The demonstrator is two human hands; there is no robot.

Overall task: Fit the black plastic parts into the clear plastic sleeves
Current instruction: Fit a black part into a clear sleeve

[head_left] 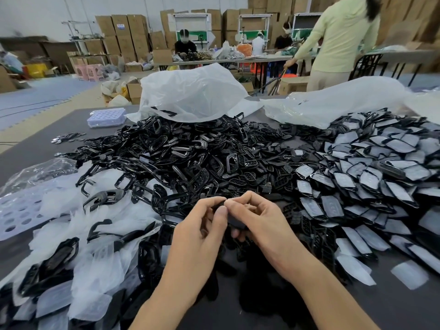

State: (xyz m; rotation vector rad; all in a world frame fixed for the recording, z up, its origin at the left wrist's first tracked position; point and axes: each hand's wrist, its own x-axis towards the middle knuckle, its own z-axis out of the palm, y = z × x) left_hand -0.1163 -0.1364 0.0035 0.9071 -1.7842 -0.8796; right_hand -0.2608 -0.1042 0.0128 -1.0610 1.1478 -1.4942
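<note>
Currently pinching small black plastic part [236,224], left hand [202,231] plus right hand [258,219]; fingertip hold, may slip into near-edge heap [250,301].

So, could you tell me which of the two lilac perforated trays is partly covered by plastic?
The near tray at the left edge; the far tray, beside the white bag, sits uncovered.

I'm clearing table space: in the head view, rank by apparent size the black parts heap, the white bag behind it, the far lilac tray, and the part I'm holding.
1. black parts heap
2. white bag
3. lilac tray and held part: unsure, the part is nearer and mostly covered.
</note>
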